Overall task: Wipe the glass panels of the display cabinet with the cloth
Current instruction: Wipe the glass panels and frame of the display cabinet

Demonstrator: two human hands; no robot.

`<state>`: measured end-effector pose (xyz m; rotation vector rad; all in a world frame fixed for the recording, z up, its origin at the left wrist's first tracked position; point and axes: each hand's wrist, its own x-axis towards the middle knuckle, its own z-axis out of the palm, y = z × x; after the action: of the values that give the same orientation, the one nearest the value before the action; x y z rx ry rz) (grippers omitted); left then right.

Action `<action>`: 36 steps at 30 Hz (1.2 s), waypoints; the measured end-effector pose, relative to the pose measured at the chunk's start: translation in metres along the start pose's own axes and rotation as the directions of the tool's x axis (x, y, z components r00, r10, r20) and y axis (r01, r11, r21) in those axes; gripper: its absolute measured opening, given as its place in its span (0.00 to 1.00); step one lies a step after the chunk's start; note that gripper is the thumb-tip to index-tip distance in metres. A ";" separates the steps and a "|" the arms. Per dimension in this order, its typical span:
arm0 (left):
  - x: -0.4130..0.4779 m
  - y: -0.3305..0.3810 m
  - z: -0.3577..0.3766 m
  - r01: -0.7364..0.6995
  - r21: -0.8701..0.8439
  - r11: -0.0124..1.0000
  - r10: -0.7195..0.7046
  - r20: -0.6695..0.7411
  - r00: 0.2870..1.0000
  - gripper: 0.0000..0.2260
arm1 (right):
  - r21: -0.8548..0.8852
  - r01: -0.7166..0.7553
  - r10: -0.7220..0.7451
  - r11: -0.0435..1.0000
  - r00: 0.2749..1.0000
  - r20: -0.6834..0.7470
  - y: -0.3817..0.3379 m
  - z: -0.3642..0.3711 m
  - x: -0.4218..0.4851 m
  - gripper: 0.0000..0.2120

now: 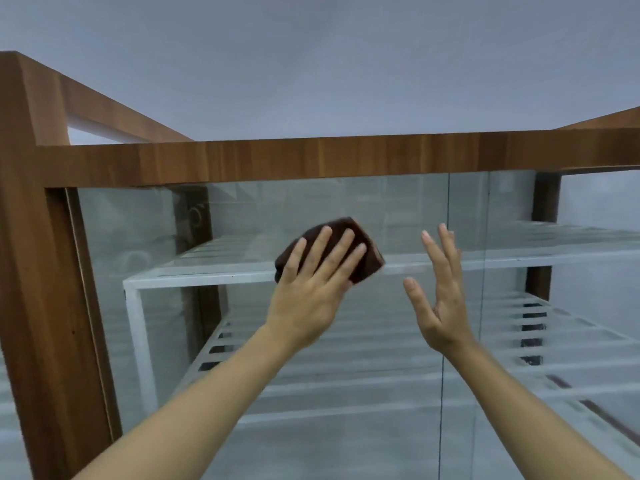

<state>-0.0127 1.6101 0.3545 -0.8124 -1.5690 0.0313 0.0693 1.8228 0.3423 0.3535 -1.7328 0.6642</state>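
A display cabinet with a brown wooden frame [311, 157] fills the view, seen from below. Its front glass panel [145, 237] spans the left and middle, and a second panel [464, 209] overlaps it at a vertical edge on the right. My left hand [311, 282] lies flat with spread fingers on a folded dark brown cloth [363, 251], pressing it against the upper part of the front glass. My right hand [436, 289] is held edge-on beside it, fingers straight and apart, empty, close to the glass edge.
White slatted shelves [381, 341] sit behind the glass, an upper one at hand height and a lower one below. A thick wooden post [38, 271] stands at the left. Grey wall rises above the cabinet top.
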 end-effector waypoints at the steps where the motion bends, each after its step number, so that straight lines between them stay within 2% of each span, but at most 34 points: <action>1: -0.026 0.014 0.004 -0.168 0.003 0.986 0.168 0.044 0.985 0.27 | 0.007 -0.012 0.012 1.000 1.000 0.012 0.002 -0.002 -0.005 0.30; 3: -0.064 0.029 0.007 -0.452 0.006 0.892 0.445 0.173 0.879 0.28 | 0.015 -0.029 0.028 0.999 0.999 0.044 0.005 -0.006 -0.015 0.30; 4: -0.060 0.027 0.007 -0.511 -0.002 0.860 0.500 0.205 0.841 0.28 | 0.019 -0.027 0.026 0.999 0.998 0.050 0.006 -0.009 -0.018 0.30; 5: -0.044 0.023 0.007 -0.512 -0.003 0.859 0.502 0.200 0.841 0.28 | 0.022 -0.021 0.020 1.000 0.999 0.043 0.007 -0.012 -0.020 0.31; 7: 0.011 0.016 0.002 -0.364 0.014 0.931 0.361 0.105 0.927 0.26 | 0.028 -0.014 0.014 0.999 1.000 0.005 0.008 -0.015 -0.019 0.32; 9: 0.067 0.015 -0.006 -0.114 -0.008 0.993 0.114 -0.012 0.993 0.24 | 0.037 -0.015 0.017 0.999 0.998 -0.053 0.008 -0.016 -0.019 0.32; 11: 0.091 0.032 -0.003 0.082 -0.059 0.995 -0.086 -0.062 0.994 0.23 | 0.073 -0.002 0.010 0.997 0.993 -0.116 0.008 -0.015 -0.019 0.32; 12: 0.088 0.047 0.004 0.106 -0.076 0.991 -0.111 -0.072 0.991 0.24 | 0.108 0.007 0.009 0.994 0.989 -0.145 0.008 -0.014 -0.019 0.31; 13: 0.072 0.066 0.011 0.045 -0.070 0.997 -0.049 -0.053 0.997 0.25 | 0.149 0.016 0.009 0.989 0.986 -0.168 0.009 -0.014 -0.019 0.30; 14: 0.046 0.086 0.019 -0.102 -0.050 0.993 0.102 -0.006 0.995 0.26 | 0.179 0.026 0.007 0.984 0.983 -0.183 0.009 -0.014 -0.019 0.30; 16: -0.023 0.110 0.028 -0.414 -0.049 0.909 0.417 0.142 0.898 0.30 | 0.166 0.035 -0.004 0.985 0.983 -0.185 0.010 -0.013 -0.021 0.29; 17: -0.054 0.108 0.028 -0.472 -0.051 0.880 0.472 0.186 0.862 0.32 | 0.134 0.038 -0.014 0.990 0.984 -0.176 0.009 -0.011 -0.024 0.30; 18: -0.074 0.096 0.025 -0.451 -0.061 0.890 0.454 0.201 0.868 0.33 | 0.097 0.044 -0.028 0.994 0.986 -0.164 0.007 -0.009 -0.026 0.30; 19: -0.081 0.076 0.019 -0.376 -0.070 0.924 0.382 0.190 0.904 0.32 | 0.060 0.054 -0.045 0.997 0.988 -0.149 0.004 -0.005 -0.028 0.30; 21: -0.068 0.020 0.005 -0.143 -0.004 0.990 0.143 0.059 0.988 0.27 | -0.015 0.088 -0.089 0.996 0.991 -0.095 -0.005 0.010 -0.031 0.28; 22: -0.052 -0.015 -0.004 0.027 0.030 0.999 -0.027 -0.006 1.000 0.25 | -0.074 0.119 -0.124 0.990 0.990 -0.065 -0.010 0.022 -0.032 0.27; 24: -0.020 -0.079 -0.022 0.330 0.004 0.944 -0.329 -0.054 0.943 0.23 | -0.219 0.182 -0.188 0.959 0.982 -0.007 -0.024 0.050 -0.031 0.27; 25: -0.013 -0.100 -0.028 0.408 -0.017 0.913 -0.408 -0.065 0.910 0.23 | -0.278 0.208 -0.212 0.938 0.977 0.017 -0.033 0.066 -0.030 0.27; 27: -0.033 -0.109 -0.025 0.393 -0.026 0.919 -0.394 -0.070 0.917 0.23 | -0.354 0.254 -0.250 0.900 0.966 0.056 -0.049 0.094 -0.032 0.27; 29: -0.097 -0.084 -0.014 0.321 -0.023 0.947 -0.322 -0.039 0.946 0.24 | -0.418 0.265 -0.261 0.869 0.963 0.068 -0.059 0.117 -0.037 0.27; 31: -0.184 -0.049 -0.009 0.253 -0.024 0.967 -0.251 0.063 0.966 0.26 | -0.458 0.237 -0.241 0.857 0.969 0.052 -0.066 0.137 -0.052 0.27; 33: -0.233 -0.042 -0.013 0.179 -0.003 0.984 -0.176 0.147 0.973 0.26 | -0.469 0.215 -0.219 0.857 0.975 0.047 -0.070 0.150 -0.069 0.26; 34: -0.234 -0.055 -0.016 0.183 -0.009 0.983 -0.179 0.165 0.970 0.25 | -0.467 0.222 -0.220 0.856 0.974 0.060 -0.073 0.157 -0.077 0.27; 36: -0.194 -0.090 -0.021 0.338 -0.041 0.940 -0.334 0.081 0.939 0.24 | -0.469 0.242 -0.231 0.849 0.969 0.083 -0.075 0.167 -0.091 0.27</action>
<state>-0.0480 1.4354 0.2335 -0.5802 -1.7670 -0.2338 0.0044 1.6528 0.2488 0.2217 -1.7715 0.0401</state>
